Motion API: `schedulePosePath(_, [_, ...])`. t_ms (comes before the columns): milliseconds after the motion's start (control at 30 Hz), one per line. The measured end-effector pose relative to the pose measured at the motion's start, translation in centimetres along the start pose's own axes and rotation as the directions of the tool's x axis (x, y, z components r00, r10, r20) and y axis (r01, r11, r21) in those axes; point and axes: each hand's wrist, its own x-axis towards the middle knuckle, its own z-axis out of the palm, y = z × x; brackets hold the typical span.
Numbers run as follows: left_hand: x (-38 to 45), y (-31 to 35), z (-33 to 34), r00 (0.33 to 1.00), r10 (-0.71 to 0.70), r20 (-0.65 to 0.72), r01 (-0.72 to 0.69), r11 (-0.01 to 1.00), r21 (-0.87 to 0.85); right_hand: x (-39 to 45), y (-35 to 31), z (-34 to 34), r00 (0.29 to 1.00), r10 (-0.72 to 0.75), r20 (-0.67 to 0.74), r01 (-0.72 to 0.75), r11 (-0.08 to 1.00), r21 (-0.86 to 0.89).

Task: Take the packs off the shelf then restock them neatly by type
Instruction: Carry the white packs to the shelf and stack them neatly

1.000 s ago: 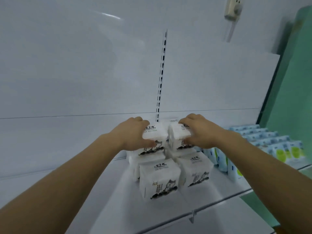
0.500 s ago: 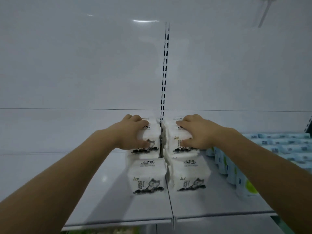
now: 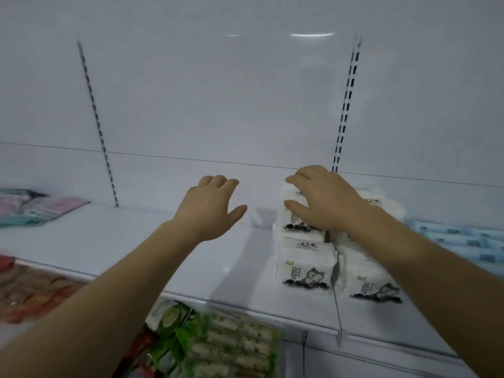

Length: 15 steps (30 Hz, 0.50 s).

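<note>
My left hand (image 3: pixel 211 207) holds nothing now, fingers spread and loose above the bare shelf (image 3: pixel 114 241); half a second ago it was clamped on the top of the white stack beside my right, so it has let go and drifted leftward, and my view has swung left with it; my right hand (image 3: pixel 324 199) stays on the upper rear white pack (image 3: pixel 300 214), fingers over its top and thumb against its front face, more a steadying press than a lift as far as I can tell. I read this as the white packs being settled in their place, with my free hand heading off for the next lot. The white packs sit right of centre on the shelf, two columns side by side, the front pair (image 3: pixel 305 264) standing upright and square, soft plastic wrap, each printed with a small cat; just right of them lie rows of pale blue packs (image 3: pixel 463 238).
</note>
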Motion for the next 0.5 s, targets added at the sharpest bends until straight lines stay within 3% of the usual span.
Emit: schedulePosePath(500, [-20.8,-22.6,-9.1,0.932,-0.359,-0.047,0.362,0.921,0.147,8.7,-32.8,0.1,0.93,-0.364,-0.045,0.367,0.921,0.13])
